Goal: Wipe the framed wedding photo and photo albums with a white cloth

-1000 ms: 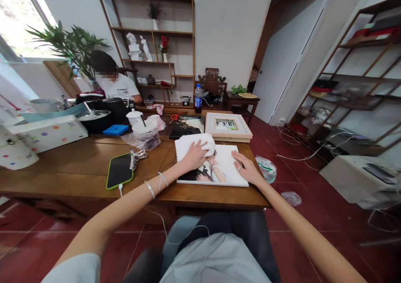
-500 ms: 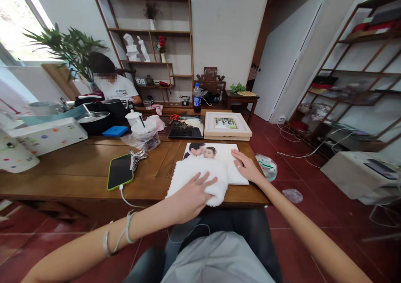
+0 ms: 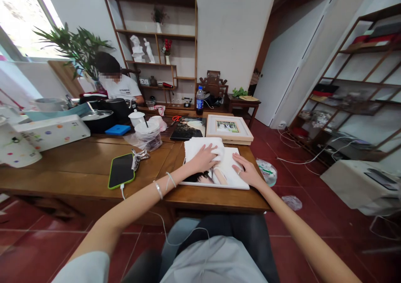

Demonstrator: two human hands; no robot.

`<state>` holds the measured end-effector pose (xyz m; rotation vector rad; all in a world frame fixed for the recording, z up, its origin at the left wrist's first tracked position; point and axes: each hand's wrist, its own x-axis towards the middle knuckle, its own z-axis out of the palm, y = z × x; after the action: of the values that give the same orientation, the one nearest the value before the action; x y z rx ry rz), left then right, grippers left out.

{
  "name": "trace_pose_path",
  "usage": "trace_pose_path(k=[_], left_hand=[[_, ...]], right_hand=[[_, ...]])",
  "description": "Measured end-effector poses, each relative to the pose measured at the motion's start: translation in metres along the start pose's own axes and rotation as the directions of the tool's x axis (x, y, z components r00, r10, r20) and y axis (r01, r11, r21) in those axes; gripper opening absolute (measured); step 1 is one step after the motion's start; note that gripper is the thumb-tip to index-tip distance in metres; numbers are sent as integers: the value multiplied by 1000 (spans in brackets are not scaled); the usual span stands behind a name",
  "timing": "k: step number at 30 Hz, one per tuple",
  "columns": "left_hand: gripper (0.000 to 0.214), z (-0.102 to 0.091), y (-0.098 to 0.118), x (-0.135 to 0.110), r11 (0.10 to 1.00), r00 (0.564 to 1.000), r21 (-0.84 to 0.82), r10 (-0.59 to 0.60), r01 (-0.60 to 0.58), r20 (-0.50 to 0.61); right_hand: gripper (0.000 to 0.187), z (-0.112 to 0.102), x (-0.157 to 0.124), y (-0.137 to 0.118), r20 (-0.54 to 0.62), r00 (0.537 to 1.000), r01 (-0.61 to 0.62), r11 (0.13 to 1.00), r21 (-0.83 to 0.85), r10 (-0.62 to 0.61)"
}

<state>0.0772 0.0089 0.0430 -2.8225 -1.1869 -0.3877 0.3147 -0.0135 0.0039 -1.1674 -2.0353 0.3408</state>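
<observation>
A fluffy white cloth [image 3: 194, 146] lies over the upper left part of a white-edged photo panel [image 3: 233, 181] on the wooden table. My left hand [image 3: 204, 157] rests on the cloth with its fingers spread, pressing it against the panel. The cloth covers the faces in the photo; dark clothing and a bare arm show below it. On the panel's right side my right hand [image 3: 248, 172] lies flat, fingers stretched out, wearing a ring and holding nothing.
Behind the panel lie a framed picture [image 3: 229, 126] and a dark photo panel [image 3: 188, 128]. A phone [image 3: 121, 171] on a charging cable, a lidded plastic cup [image 3: 148, 134] and a blue box [image 3: 118, 130] stand left. Another person [image 3: 120, 88] sits at the far left.
My left hand has pushed the cloth up and away across the panel, uncovering the photo's lower part and covering the faces. My right hand stays on the right side. The view has shifted slightly.
</observation>
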Motion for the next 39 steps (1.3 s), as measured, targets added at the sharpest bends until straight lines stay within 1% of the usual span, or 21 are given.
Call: trace_pose_path(k=[3,5,7,12,15,17,19,22,26,29,32,35,37,39], left_hand=[[31,-2,10,-1,1000,1000,22,-5,5,11],[30,-7,22,-10,999,999,31,15,-16,43],[28,-14,36,-26,998,996,34,50,-53,78],[25,-34,71,-81,983,977,21,177,-181,119],[22,-42,79,-103,973,966,5,229,-231,119],[23,-43,77,-109,973,968,-19,231,-230,103],[25,-43,71,-108,978,974,-44,209,-206,89],[27,-39,54,-96,987,984,-60,154,-148,93],[30,-27,18,-64,998,996,-34,59,-56,70],[34,-15,-10,-37,1000,1000,-4,-14,14,4],[34,-7,-26,-18,999,998,22,-36,37,-41],[33,-6,-25,-14,998,999,58,-5,8,-48],[31,-9,-15,-20,996,999,76,40,-37,-31],[29,-14,1,-32,993,995,75,96,-96,9]], right_hand=[[41,1,0,1,5,1000,2,1000,-14,-2],[41,2,0,1,3,1000,3,1000,-29,-3],[41,3,0,0,-5,1000,0,999,-35,0],[40,4,0,-1,-25,1000,-1,1000,-26,1],[40,4,2,-3,-28,1000,-3,999,-43,2],[40,5,4,-6,-24,1000,-8,998,-68,6],[41,7,6,-8,-12,1000,-9,996,-87,8],[42,10,7,-10,-5,1000,-4,997,-82,4],[42,12,7,-9,-3,1000,-3,997,-74,3],[43,12,5,-8,5,1000,-8,997,-71,8],[43,12,5,-6,8,1000,-8,998,-63,8],[43,12,5,-5,6,1000,-5,999,-44,5],[43,12,5,-5,4,1000,-6,1000,-29,6],[42,12,5,-5,1,1000,-7,1000,-23,7]])
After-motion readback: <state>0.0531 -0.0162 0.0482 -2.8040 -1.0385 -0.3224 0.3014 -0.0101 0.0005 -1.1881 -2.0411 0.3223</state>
